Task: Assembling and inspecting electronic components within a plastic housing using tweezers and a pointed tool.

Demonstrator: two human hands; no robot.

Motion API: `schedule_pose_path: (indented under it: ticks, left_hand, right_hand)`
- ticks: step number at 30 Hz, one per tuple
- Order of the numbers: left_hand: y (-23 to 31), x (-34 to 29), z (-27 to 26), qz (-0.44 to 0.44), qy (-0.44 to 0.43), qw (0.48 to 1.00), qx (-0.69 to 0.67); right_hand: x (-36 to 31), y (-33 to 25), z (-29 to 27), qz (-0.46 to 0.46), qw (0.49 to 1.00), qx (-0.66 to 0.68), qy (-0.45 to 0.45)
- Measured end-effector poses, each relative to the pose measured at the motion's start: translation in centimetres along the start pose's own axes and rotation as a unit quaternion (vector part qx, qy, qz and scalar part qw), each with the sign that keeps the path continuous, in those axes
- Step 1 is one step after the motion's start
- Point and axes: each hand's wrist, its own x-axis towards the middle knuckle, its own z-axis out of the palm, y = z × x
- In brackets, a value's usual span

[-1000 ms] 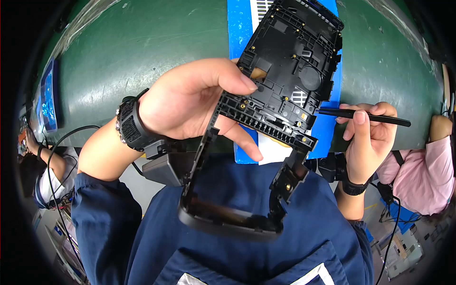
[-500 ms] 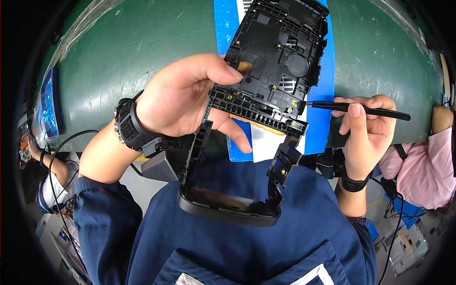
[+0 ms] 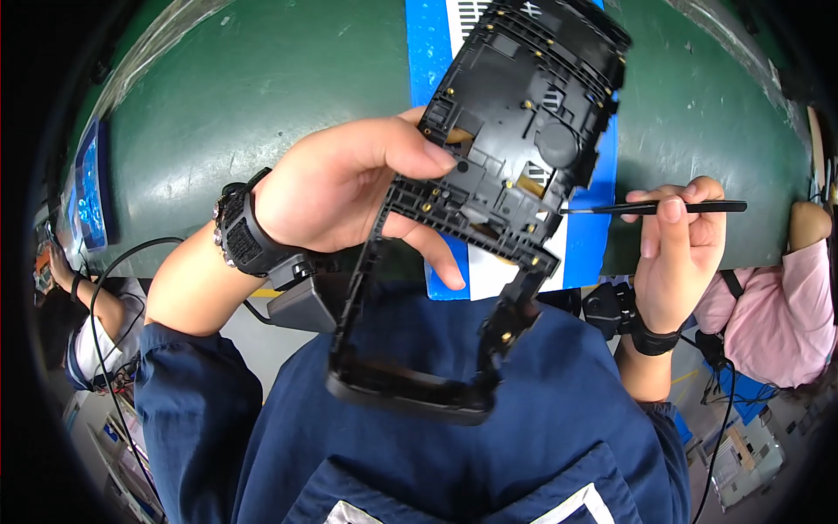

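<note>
Your left hand [image 3: 336, 183], left of centre, grips the black plastic housing [image 3: 497, 144], thumb on its face, other fingers partly hidden behind. Housing runs tilted from top centre to lower centre. Your right hand [image 3: 681, 240], right of centre, pinches black tweezers [image 3: 711, 207]; tips at housing's right edge, can't tell if touching. Blue board [image 3: 595, 249] behind, on green table [image 3: 262, 79].

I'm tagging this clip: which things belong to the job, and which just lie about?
In use:
black housing, in left hand
black tweezers, in right hand

Apparently just lying about:
white sheet on blue board
blue item at far left
</note>
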Motion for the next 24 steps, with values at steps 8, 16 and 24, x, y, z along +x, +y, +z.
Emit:
schedule_pose_path:
  ticks: [8,16,24]
  left_hand:
    - [2.2,-1.2,0.4,0.101,-0.005,0.966,0.237]
    - [2.0,-1.1,-0.2,0.056,-0.092,0.959,0.262]
    - [1.5,-1.5,-0.9,0.101,-0.114,0.954,0.258]
  right_hand:
    - [3.1,-4.3,0.1,-0.045,0.995,0.060,-0.070]
    - [5.2,-7.1,5.0,-0.043,0.957,-0.126,-0.257]
    - [5.1,-6.1,7.9,-0.001,0.945,-0.173,-0.278]
